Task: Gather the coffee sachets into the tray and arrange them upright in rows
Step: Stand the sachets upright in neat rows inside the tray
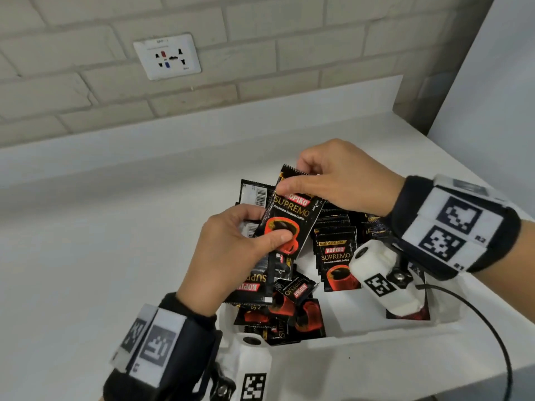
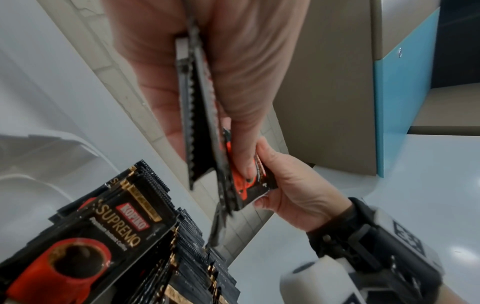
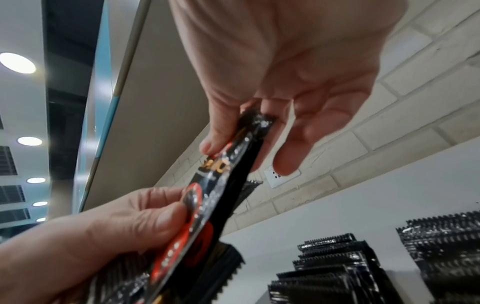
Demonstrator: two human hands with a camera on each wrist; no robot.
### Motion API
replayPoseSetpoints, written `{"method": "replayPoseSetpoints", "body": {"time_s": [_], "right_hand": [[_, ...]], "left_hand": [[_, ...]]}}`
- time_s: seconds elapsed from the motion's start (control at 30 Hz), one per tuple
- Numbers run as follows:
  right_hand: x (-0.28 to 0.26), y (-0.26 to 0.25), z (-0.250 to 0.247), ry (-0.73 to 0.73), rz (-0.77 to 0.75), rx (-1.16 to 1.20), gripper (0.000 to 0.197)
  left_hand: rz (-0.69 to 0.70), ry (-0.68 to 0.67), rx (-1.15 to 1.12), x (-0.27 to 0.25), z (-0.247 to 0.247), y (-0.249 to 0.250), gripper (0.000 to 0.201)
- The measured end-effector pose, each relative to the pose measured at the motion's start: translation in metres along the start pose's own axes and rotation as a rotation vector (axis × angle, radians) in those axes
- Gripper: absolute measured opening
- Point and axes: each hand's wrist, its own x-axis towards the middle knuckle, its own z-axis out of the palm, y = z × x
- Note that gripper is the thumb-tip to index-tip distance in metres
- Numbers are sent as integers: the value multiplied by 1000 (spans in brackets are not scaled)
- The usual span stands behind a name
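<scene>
Both hands hover over a white tray (image 1: 373,338) on the counter. My left hand (image 1: 269,235) grips a fanned bunch of black Kopiko Supremo sachets (image 2: 200,123) between thumb and fingers. My right hand (image 1: 289,179) pinches the top edge of the front sachet (image 1: 292,215), thumb on its face; its face is toward me. In the right wrist view this sachet (image 3: 233,154) runs between the right thumb and the left hand (image 3: 130,222). Upright sachets (image 1: 337,256) stand in rows at the tray's far side. Loose sachets (image 1: 283,314) lie jumbled in its near left part.
The white counter (image 1: 115,227) stretches left of the tray and ends in a brick wall with a socket plate (image 1: 167,56). A black cable (image 1: 492,337) curves over the counter's right edge. The right wrist camera (image 1: 382,279) hangs over the tray.
</scene>
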Motion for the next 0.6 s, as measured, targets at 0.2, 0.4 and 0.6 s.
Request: {"method": "replayPoseSetpoints", "body": {"time_s": [0.2, 0.4, 0.6], "right_hand": [[-4, -1, 1, -23, -52, -28, 38], [-4, -11, -9, -186, -130, -84, 24], [10, -6, -6, -231, -77, -295, 28]], "left_hand": [[-8, 24, 35, 0, 3, -2, 27], [27, 59, 28, 4, -10, 0, 27], [-15, 191, 23, 1, -46, -8, 27]]}}
